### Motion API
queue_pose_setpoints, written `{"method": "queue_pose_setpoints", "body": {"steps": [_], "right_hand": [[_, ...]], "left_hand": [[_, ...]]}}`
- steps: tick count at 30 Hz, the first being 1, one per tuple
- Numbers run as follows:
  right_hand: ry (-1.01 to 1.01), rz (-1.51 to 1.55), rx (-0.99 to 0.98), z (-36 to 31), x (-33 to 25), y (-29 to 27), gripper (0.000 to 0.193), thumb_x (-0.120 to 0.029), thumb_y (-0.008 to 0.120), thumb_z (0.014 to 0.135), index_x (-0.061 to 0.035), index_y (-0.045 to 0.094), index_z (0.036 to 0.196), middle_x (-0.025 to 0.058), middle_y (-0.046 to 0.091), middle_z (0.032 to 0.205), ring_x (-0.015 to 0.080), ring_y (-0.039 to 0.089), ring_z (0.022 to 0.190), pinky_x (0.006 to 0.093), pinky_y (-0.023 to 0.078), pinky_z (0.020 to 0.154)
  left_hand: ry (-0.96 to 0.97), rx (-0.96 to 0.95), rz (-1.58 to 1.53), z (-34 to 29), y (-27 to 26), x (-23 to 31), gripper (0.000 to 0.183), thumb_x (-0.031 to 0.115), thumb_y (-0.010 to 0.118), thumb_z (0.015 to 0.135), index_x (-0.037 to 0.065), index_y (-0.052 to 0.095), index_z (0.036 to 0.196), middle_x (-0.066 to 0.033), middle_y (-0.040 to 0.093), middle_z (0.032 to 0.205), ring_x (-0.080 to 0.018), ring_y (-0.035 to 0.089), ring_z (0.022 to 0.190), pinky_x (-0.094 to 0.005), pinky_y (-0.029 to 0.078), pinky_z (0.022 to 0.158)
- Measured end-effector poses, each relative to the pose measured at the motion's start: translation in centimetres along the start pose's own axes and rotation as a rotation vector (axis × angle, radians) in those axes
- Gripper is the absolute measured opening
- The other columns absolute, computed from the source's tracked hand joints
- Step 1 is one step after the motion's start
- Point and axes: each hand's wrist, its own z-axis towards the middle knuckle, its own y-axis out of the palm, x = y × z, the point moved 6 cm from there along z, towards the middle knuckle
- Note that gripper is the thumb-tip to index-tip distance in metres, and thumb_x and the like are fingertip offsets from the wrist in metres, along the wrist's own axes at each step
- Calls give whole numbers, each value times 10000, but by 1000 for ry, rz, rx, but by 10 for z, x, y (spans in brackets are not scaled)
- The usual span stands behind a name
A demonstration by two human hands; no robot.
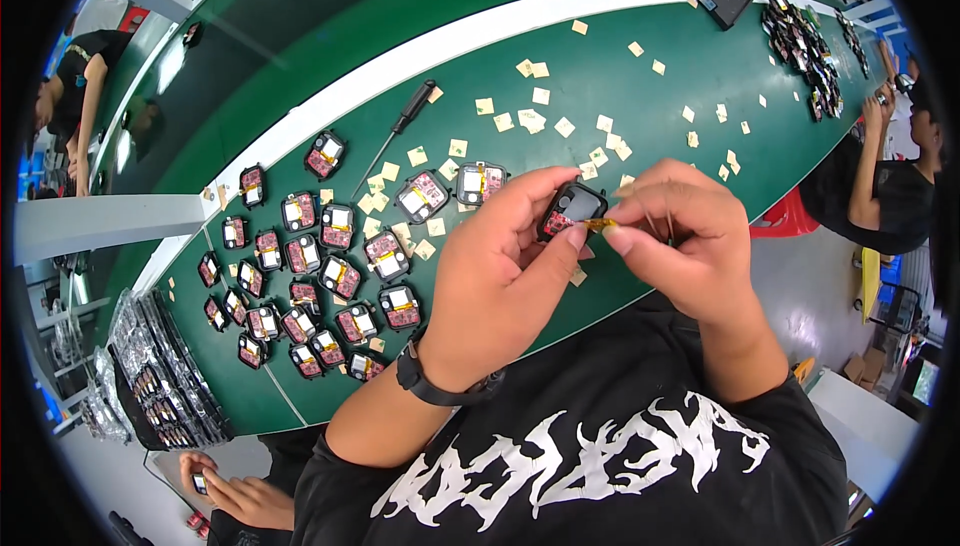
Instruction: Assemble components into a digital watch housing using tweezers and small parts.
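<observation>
Head view: I see left grip [505, 261] clasping black device [582, 206], right grip [695, 236] pinching yellow strip [598, 225]; green desk [690, 71], grey floor [815, 286]

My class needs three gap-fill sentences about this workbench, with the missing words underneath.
1. The left hand holds a device whose case is ____ in colour.
2. The screwdriver lies on a table coloured ____.
3. The wristband is on the person's ____ arm.

Missing words: black; green; left

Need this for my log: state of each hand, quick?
Left hand: closed, holding an open black device.
Right hand: closed, pinching the device's yellow strip.
</observation>
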Motion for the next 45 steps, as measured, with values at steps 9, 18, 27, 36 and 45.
{"method": "queue_pose_setpoints", "body": {"steps": [9,18,27,36,45], "right_hand": [[218,513,184,-12,13,0,184,32,711,869,16,699,1052,22,668,902,26,504,642,196,397,570],[-28,-192,-13,-11,-9,-6,209,12,749,830,13,735,1038,53,630,706,62,521,570,242,404,504],[226,58,30,-14,5,4,103,-39,691,934,45,640,964,24,654,752,14,550,641,205,431,535],[108,116,51,-13,10,12,107,-3,705,912,38,687,1010,70,657,902,63,610,702,207,483,597],[-11,-61,133,-17,13,4,135,9,746,876,31,739,1009,61,639,929,63,539,714,206,400,583]], "left_hand": [[66,-18,87,-1,4,0,369,11,579,991,-42,552,1355,-76,668,1076,-98,642,904,-241,542,781],[163,-1,170,0,5,0,344,-18,583,973,-4,604,1315,-65,670,1049,-77,615,857,-230,526,739],[204,63,168,-4,4,-6,334,-33,589,942,3,635,1271,-70,685,997,-81,620,771,-229,502,678],[266,136,262,-2,-1,-5,322,-35,607,897,-5,667,1212,-107,712,939,-116,636,729,-253,508,647],[331,51,393,-5,8,3,377,-19,592,954,-33,600,1331,-99,688,1049,-113,656,903,-241,521,788]]}}
